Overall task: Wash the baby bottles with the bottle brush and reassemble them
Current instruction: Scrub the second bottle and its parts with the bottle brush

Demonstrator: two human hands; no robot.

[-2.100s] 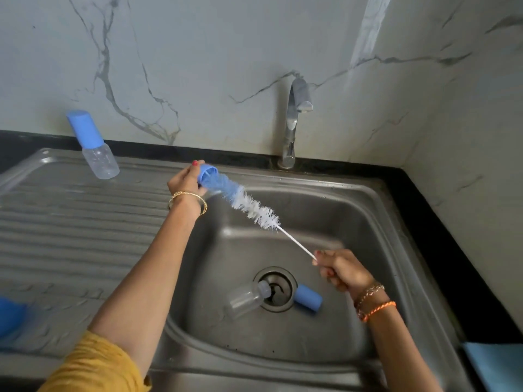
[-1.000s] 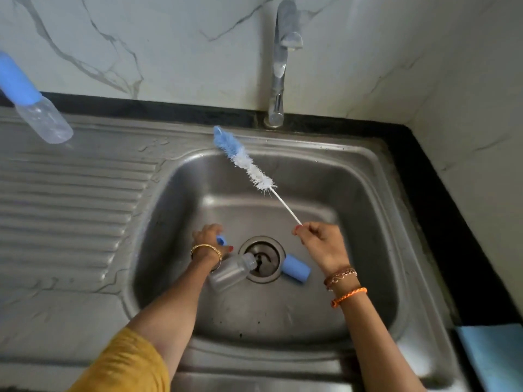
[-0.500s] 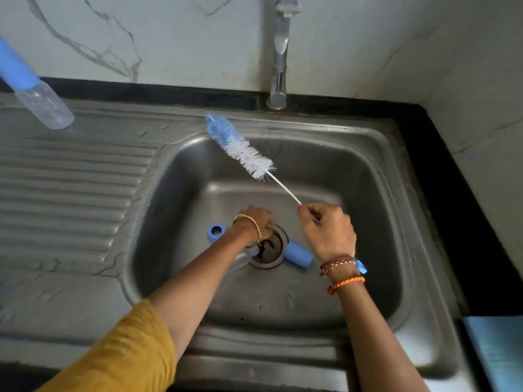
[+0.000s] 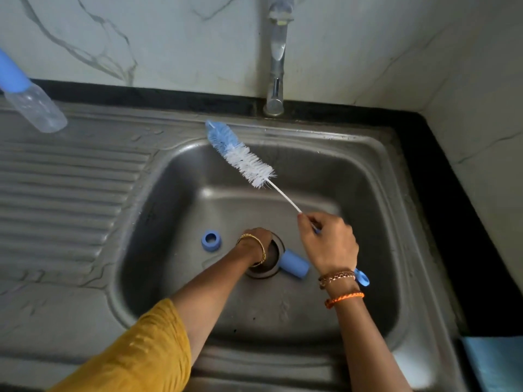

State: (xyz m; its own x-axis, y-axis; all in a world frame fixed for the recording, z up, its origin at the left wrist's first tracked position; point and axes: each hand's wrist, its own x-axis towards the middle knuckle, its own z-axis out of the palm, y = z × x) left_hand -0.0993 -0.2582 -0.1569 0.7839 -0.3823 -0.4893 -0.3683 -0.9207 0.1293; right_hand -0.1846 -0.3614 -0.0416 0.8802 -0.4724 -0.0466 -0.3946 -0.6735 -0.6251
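My right hand [image 4: 331,244] grips the thin white handle of the bottle brush [image 4: 243,157]. Its blue and white bristles point up and left over the sink's back edge. My left hand [image 4: 254,240] reaches down onto the drain in the sink basin [image 4: 325,306], fingers hidden from view. The clear bottle body is out of sight under that hand and forearm. A blue screw ring [image 4: 210,240] lies on the basin floor just left of my left hand. A blue cap [image 4: 294,267] lies on its side right of the drain.
An assembled bottle with a blue cap [image 4: 36,108] stands at the far left on the ribbed draining board [image 4: 56,193]. The tap [image 4: 276,66] rises behind the basin, with no water running. A blue cloth [image 4: 495,363] lies at the bottom right on the black counter.
My left hand took the blue ring off the brush, set it on the basin floor, then moved right onto the drain and bottle. The right hand kept holding the brush.
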